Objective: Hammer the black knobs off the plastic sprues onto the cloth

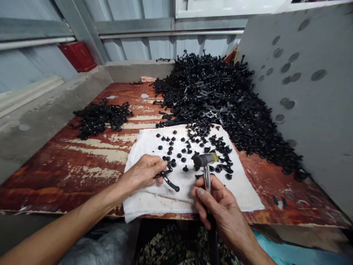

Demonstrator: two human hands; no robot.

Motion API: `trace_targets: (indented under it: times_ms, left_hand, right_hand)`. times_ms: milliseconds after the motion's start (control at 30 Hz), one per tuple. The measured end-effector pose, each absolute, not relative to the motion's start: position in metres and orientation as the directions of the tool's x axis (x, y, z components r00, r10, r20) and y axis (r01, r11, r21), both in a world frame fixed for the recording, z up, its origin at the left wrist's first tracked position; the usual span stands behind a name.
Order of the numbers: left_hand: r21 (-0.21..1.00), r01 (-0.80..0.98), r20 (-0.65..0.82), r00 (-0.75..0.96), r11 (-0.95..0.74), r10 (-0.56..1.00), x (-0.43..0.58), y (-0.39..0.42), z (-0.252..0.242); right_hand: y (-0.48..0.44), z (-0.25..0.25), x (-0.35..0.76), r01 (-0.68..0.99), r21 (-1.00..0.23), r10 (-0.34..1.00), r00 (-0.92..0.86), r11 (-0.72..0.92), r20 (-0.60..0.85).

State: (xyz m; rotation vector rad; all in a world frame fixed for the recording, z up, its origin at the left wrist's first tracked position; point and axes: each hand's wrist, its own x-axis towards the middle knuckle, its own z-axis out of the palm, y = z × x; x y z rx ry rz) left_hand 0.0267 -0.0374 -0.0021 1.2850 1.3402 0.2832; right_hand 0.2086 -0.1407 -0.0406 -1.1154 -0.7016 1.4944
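Observation:
My left hand pinches a black linkage piece made of flat, jointed arms with holes, held above a white cloth. In my right hand is a small mallet, its metal neck upright, with a black face on the left of the head and a yellow-green one on the right. The fingers wrap the handle just below the head. Several small black round-based knobs lie scattered over the cloth between and beyond both hands.
A large heap of black linkage parts covers the back right of the worn red-brown table. A smaller pile lies at left. An upright grey panel bounds the right side, and a concrete ledge the left.

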Motion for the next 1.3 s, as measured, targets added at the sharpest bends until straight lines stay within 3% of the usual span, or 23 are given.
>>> trace_targets:
  times_ms: [900,1300]
  left_hand:
    - [0.780,0.485,-0.570,0.287,0.396,0.770,0.031,-0.036,0.002]
    - [0.807,0.498,-0.513,0.321,0.318,0.796,0.024,-0.033,-0.010]
  right_hand:
    - [-0.141,-0.041,0.210,-0.375,-0.890,0.957,0.020,-0.261,-0.289]
    - [-0.141,-0.038,0.212,-0.347,-0.898,0.959,-0.012,-0.270,-0.284]
